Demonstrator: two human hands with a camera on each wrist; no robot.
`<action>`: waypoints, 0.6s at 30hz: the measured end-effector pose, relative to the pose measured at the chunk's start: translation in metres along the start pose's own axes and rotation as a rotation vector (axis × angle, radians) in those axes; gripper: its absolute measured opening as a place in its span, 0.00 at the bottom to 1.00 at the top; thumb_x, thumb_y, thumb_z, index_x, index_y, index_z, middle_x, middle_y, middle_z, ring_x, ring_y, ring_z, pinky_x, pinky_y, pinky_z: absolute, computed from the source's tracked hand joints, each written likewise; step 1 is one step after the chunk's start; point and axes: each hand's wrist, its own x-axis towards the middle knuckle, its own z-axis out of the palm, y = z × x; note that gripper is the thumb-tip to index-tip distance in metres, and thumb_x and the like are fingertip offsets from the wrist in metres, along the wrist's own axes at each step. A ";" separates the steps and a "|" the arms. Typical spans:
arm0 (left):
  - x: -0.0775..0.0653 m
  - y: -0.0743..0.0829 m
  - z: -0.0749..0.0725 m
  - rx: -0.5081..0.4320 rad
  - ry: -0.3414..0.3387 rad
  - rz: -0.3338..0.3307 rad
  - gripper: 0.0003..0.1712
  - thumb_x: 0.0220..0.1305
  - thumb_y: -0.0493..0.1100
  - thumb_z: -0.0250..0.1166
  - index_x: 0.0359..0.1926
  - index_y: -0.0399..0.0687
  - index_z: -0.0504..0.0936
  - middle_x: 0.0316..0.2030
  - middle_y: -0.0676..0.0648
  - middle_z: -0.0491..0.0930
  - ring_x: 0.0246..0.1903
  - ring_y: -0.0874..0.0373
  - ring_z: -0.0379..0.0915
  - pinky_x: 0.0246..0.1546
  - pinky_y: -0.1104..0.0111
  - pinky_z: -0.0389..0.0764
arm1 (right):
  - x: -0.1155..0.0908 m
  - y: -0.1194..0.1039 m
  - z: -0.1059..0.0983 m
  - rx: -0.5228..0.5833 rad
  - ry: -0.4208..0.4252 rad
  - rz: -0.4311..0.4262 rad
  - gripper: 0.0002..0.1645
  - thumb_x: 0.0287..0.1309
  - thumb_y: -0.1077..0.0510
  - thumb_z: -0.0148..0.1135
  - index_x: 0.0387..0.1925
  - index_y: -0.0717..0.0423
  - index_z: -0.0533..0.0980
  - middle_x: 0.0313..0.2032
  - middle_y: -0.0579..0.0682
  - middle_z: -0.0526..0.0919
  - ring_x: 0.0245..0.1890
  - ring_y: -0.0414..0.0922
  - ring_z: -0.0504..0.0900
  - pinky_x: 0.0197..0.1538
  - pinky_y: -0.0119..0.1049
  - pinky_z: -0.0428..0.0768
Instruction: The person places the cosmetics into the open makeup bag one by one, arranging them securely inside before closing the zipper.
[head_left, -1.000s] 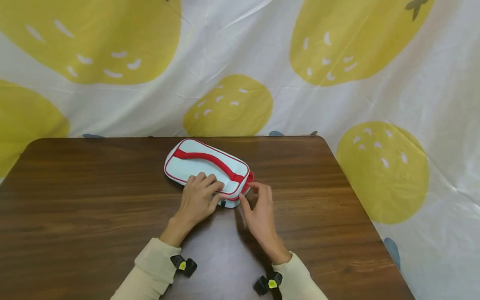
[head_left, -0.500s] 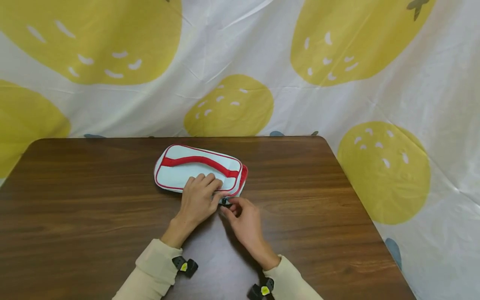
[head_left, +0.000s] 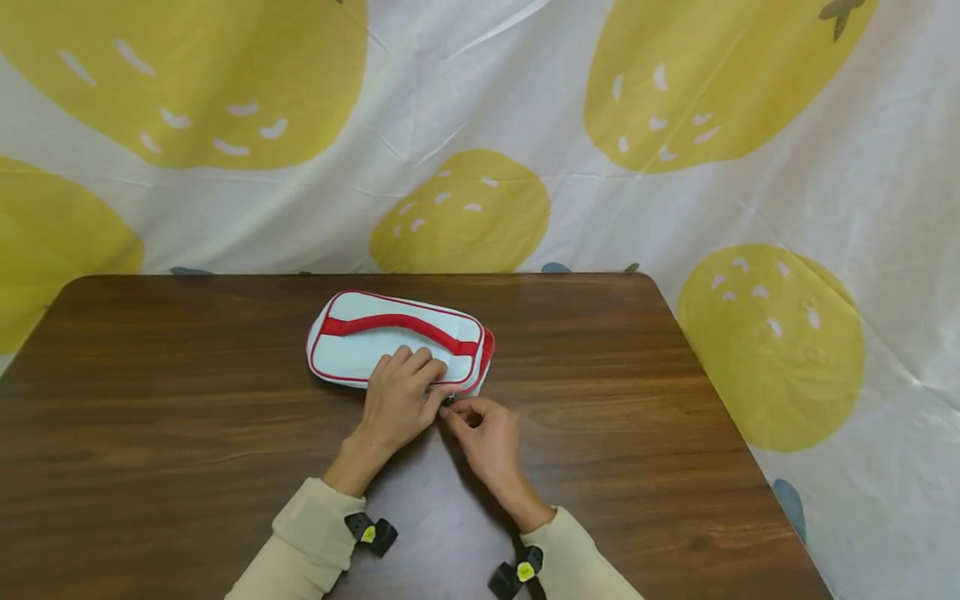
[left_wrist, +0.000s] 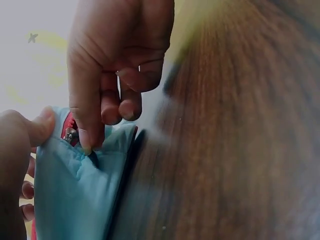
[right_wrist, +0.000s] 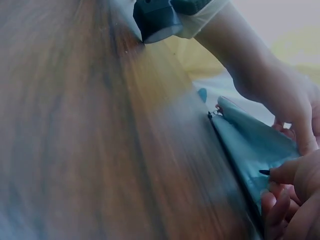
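Note:
A pale blue zip pouch (head_left: 352, 357) with red piping and a red carry handle (head_left: 397, 322) lies near the back of the table. My left hand (head_left: 397, 400) holds its near side, fingers over the top and thumb on the front. Beside that thumb, my right hand (head_left: 489, 437) pinches the black zipper pull (right_wrist: 264, 172) between thumb and index finger. The metal zipper slider (left_wrist: 71, 135) shows between the two hands in the left wrist view, with red zipper tape next to it. At the pouch's right end a red strip (head_left: 487, 354) shows below the lid.
The brown wooden table (head_left: 187, 417) extends to both sides and toward the person. Behind it hangs a white curtain (head_left: 480, 100) printed with yellow fruit. Each wrist carries a small black camera (head_left: 384, 537) at the sleeve.
My right hand has moved left from the pouch's right corner to the zipper pull and pinched it. The pouch has turned slightly and shifted left. My left hand stays nearly in place.

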 end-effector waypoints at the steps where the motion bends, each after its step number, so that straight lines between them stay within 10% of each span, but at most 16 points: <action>1: 0.000 0.000 0.000 0.000 0.002 0.003 0.15 0.57 0.55 0.66 0.28 0.48 0.77 0.26 0.51 0.70 0.27 0.51 0.65 0.24 0.60 0.64 | 0.000 0.000 0.000 0.008 -0.007 0.007 0.05 0.50 0.58 0.71 0.23 0.53 0.83 0.18 0.39 0.79 0.19 0.33 0.76 0.25 0.28 0.74; 9: 0.001 0.000 0.000 0.002 0.020 0.014 0.14 0.55 0.53 0.67 0.28 0.49 0.78 0.26 0.51 0.71 0.27 0.51 0.66 0.24 0.60 0.64 | -0.004 -0.003 0.006 0.145 0.066 0.154 0.12 0.46 0.58 0.75 0.30 0.59 0.80 0.21 0.45 0.79 0.20 0.37 0.77 0.24 0.27 0.74; 18: 0.000 0.000 0.000 -0.042 0.026 0.000 0.15 0.54 0.54 0.69 0.28 0.48 0.78 0.26 0.51 0.70 0.26 0.51 0.64 0.24 0.61 0.63 | -0.004 -0.001 0.009 0.082 0.124 0.040 0.05 0.47 0.61 0.73 0.25 0.57 0.83 0.19 0.43 0.78 0.20 0.36 0.75 0.25 0.28 0.73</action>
